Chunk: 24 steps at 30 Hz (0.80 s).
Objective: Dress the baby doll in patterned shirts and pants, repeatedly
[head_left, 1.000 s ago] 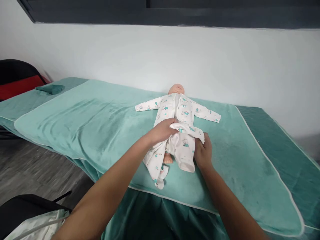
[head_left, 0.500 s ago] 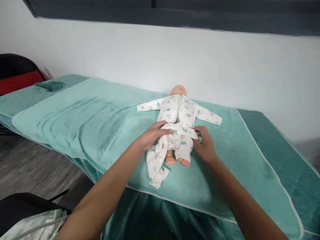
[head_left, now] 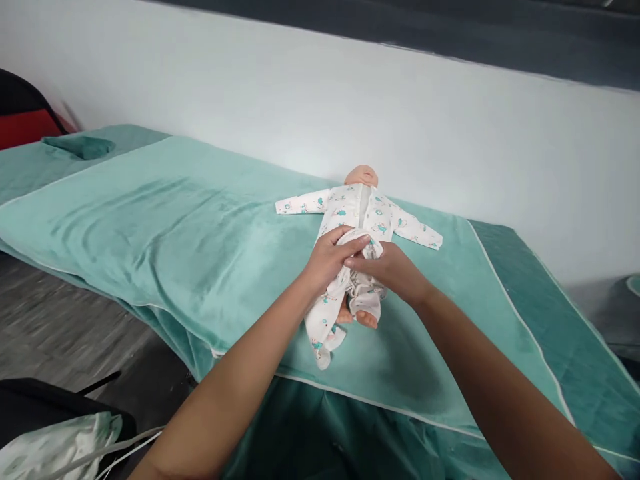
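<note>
r grip (head_left: 395, 268) nearer l grip (head_left: 327, 260), both pinching pants (head_left: 324, 323)

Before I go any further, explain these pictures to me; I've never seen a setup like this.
There is no machine here: you are seeing a person's own bare arms. Every picture comes from one camera worn on that person's head, looking forward and down.

A doll in a white printed shirt lies on its back, arms spread, on a light green blanket. Farther left is a crumpled green cloth.

The left hand and right hand meet over the doll's middle, both holding the bunched top of some white printed pants. Below them, the doll's bare feet show.
</note>
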### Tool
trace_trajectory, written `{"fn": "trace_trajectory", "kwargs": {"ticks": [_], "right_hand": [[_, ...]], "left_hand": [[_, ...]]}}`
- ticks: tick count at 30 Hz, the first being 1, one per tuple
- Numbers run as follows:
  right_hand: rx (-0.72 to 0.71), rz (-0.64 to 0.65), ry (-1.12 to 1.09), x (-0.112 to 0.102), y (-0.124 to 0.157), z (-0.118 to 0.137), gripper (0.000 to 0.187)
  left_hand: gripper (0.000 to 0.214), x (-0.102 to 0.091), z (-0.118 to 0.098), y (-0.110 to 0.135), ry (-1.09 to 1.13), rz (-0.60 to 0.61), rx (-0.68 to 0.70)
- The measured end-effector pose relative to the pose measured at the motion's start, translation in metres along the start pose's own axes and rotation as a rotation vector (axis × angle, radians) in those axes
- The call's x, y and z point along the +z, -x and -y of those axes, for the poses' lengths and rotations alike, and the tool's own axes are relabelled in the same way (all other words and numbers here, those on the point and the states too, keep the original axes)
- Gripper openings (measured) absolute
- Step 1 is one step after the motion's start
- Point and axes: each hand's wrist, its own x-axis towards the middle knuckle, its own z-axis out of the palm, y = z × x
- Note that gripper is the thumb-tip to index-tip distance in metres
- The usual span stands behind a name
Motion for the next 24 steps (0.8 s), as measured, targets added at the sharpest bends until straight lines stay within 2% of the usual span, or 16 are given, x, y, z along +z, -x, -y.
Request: {"fn": "trace_trajectory", "kwargs": {"ticks": [3,10,14,20,24], "right_hand": [[0.03,-0.027,-0.032,0.005,-0.003,-0.009,0.039],[0.05,0.054,-0.042,0.007,-0.001,-0.009,0.031],[0.033,0.105,-0.121,0.009,0.001,-0.012,0.031],[0.104,0.134,-0.151,0.009,0.005,-0.017,0.02],[0.105,0.175,-0.271,0.005,0.008,-0.021,0.027]], "left_hand": [[0.036,0.001,0.001,-0.003,-0.043,0.003,-0.005],[0.039,-0.002,0.002,-0.006,-0.206,-0.004,0.053],[0.042,-0.001,0.003,-0.005,-0.262,0.013,0.019],[0.048,0.003,0.003,-0.004,-0.271,-0.01,0.012],[0.05,-0.004,0.001,-0.006,-0.244,0.011,-0.06]]}}
